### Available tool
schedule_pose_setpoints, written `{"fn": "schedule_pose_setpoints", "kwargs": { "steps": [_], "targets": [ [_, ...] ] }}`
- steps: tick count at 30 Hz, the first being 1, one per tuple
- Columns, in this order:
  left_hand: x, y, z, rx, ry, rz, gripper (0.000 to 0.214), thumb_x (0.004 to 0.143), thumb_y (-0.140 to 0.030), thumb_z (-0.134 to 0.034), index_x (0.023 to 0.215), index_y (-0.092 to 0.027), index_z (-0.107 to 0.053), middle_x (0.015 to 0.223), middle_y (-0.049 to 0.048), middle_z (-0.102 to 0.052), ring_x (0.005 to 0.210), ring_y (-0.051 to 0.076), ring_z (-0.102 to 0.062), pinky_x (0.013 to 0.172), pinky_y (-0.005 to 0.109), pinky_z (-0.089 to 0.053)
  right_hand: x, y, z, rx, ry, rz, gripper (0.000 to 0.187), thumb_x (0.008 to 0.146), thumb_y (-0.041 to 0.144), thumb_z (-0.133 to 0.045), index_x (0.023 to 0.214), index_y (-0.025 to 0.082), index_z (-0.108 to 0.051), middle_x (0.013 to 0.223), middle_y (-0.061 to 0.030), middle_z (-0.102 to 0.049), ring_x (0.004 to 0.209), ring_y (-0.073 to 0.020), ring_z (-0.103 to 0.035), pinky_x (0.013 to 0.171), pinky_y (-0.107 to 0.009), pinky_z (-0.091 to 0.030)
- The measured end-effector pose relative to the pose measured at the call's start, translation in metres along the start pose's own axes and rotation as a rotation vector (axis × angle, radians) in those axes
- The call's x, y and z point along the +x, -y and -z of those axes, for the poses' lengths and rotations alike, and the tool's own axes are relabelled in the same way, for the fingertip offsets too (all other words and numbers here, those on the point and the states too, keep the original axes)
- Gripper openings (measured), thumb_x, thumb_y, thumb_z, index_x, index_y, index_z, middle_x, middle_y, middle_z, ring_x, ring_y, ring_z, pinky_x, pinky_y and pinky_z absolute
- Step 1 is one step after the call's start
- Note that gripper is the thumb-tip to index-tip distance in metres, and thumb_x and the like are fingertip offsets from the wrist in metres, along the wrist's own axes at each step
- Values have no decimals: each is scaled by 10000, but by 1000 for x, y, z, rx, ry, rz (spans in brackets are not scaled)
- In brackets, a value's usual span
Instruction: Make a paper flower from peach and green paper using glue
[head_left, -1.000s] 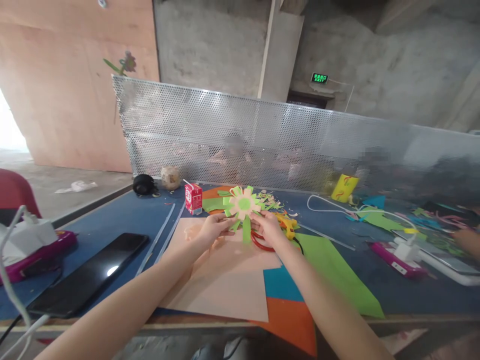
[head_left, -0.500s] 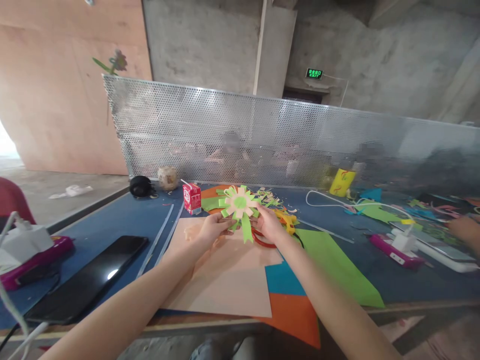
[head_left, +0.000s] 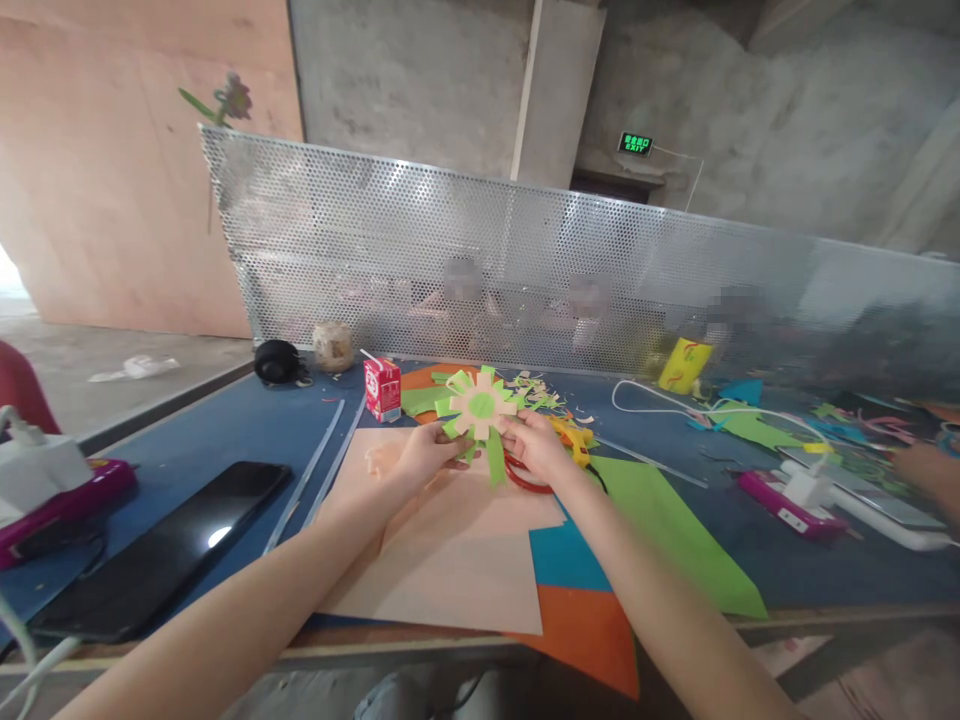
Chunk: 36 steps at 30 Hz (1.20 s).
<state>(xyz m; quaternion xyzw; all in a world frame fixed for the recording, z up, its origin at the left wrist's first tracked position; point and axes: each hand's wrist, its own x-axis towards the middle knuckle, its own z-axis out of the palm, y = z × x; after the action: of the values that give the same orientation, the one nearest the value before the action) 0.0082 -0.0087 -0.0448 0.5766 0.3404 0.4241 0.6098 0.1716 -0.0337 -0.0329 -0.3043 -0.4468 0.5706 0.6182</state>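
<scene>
A paper flower [head_left: 480,406] with green and peach petals, a green centre and a green stem strip is held upright above the blue table [head_left: 225,440]. My left hand [head_left: 426,456] pinches its lower left petals. My right hand [head_left: 536,445] grips its right side, fingers closed. Under both hands lies a large peach paper sheet [head_left: 442,545].
A red juice carton [head_left: 382,388], a yellow glue gun [head_left: 571,440], red scissors [head_left: 525,480], green [head_left: 667,530], teal and orange sheets, a black phone [head_left: 157,565], chargers left and right, and a perforated metal screen [head_left: 525,270]. Another person's hand [head_left: 926,470] at far right.
The flower and both hands stay almost in place; the camera view shifted slightly, and the flower sits a touch lower and left in view.
</scene>
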Motion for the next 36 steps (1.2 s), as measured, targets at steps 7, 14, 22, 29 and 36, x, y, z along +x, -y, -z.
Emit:
{"fn": "schedule_pose_setpoints", "kwargs": {
  "steps": [7, 14, 22, 29, 36],
  "targets": [
    [-13, -15, -9, 67, -19, -36, 550, 464, -267, -753, 959, -119, -564, 770, 43, -640, 652, 164, -605, 578, 276, -508, 1, 0, 2, -37, 15, -19, 218, 568, 226, -692, 742, 156, -579, 688, -33, -662, 641, -148, -629, 596, -243, -497],
    [-10, -18, -8, -42, -87, -96, 395, 573, -385, -674, 836, -100, -601, 755, 51, -656, 712, 168, -614, 698, 288, -490, 1, -1, 3, -2, 27, 12, 214, 598, 316, -673, 716, 192, -543, 735, -8, -653, 691, -141, -622, 641, -266, -495],
    [-10, -13, -5, -11, 58, -29, 310, 602, -376, -660, 763, -115, -619, 672, 49, -659, 621, 149, -615, 628, 265, -491, 2, 22, 11, -45, -23, 80, 294, 627, 387, -625, 857, 205, -600, 797, -13, -658, 700, -151, -607, 617, -261, -480],
    [-17, -15, -13, 128, 215, 23, 300, 598, -372, -654, 756, -117, -644, 693, 63, -672, 659, 191, -634, 628, 287, -501, 2, 28, 27, -305, -93, 8, 248, 631, 394, -620, 757, 182, -647, 626, -5, -653, 542, -142, -592, 520, -239, -445],
    [-16, -16, -11, 165, 189, 5, 276, 600, -359, -648, 737, -119, -643, 691, 68, -672, 613, 192, -637, 572, 275, -496, 3, 27, 28, -313, -98, -8, 204, 621, 342, -639, 740, 177, -643, 636, -2, -657, 524, -120, -582, 485, -212, -437]
  ]
}}
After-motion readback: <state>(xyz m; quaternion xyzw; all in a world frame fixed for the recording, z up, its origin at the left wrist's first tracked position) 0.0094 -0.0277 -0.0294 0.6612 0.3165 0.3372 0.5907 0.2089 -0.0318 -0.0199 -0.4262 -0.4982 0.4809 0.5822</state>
